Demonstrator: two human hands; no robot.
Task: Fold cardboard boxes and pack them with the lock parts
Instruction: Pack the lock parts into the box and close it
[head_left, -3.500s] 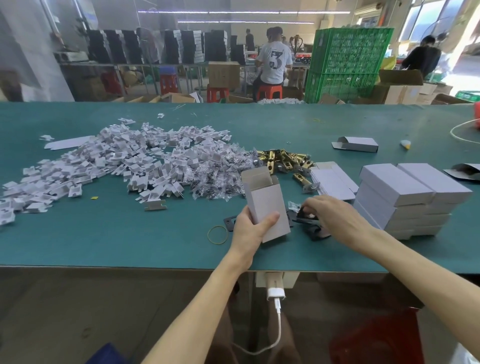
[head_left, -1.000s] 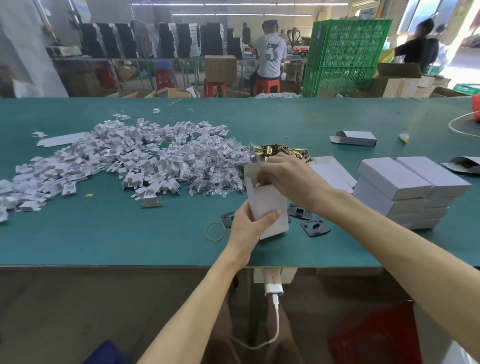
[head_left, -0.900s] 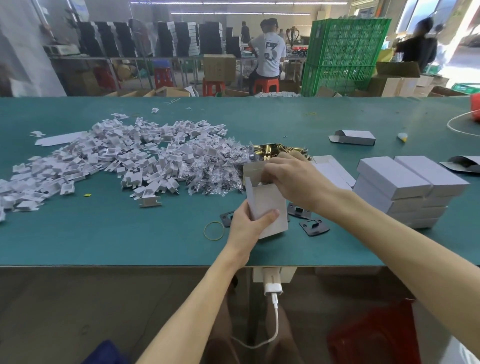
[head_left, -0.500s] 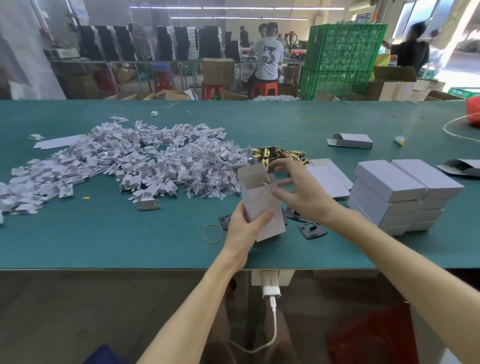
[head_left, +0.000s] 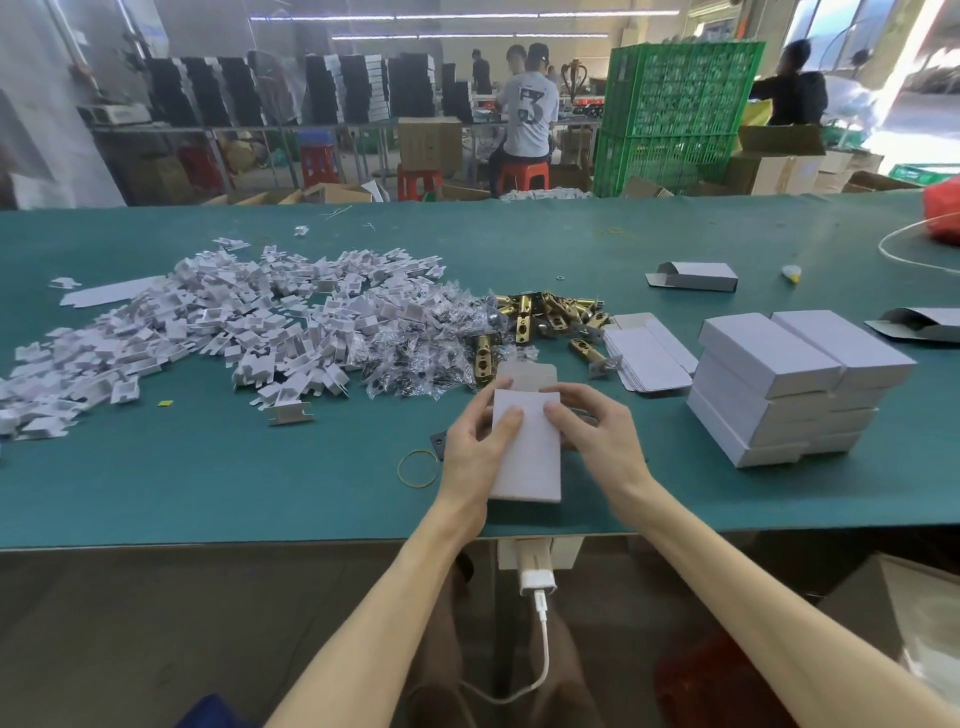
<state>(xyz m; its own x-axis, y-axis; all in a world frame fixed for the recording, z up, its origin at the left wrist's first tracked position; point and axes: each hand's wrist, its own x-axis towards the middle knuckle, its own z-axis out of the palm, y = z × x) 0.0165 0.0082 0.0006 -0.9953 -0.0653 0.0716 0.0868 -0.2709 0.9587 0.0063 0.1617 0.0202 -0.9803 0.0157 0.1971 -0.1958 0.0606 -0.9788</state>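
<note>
My right hand (head_left: 597, 436) has come back from the open top; both it and my left hand (head_left: 475, 447) now pinch the box (head_left: 527, 457), flap (head_left: 527, 375) still up — closing comes next, I judge.

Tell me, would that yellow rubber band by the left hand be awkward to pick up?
Probably a little. The rubber band lies flat on the green mat, so fingers would likely have to pinch or scrape under it. It looks thin, so it should weigh almost nothing and droop limply once lifted.

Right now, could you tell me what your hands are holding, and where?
Both hold one white box: left hand and right hand grip opposite sides near its open top.
</note>
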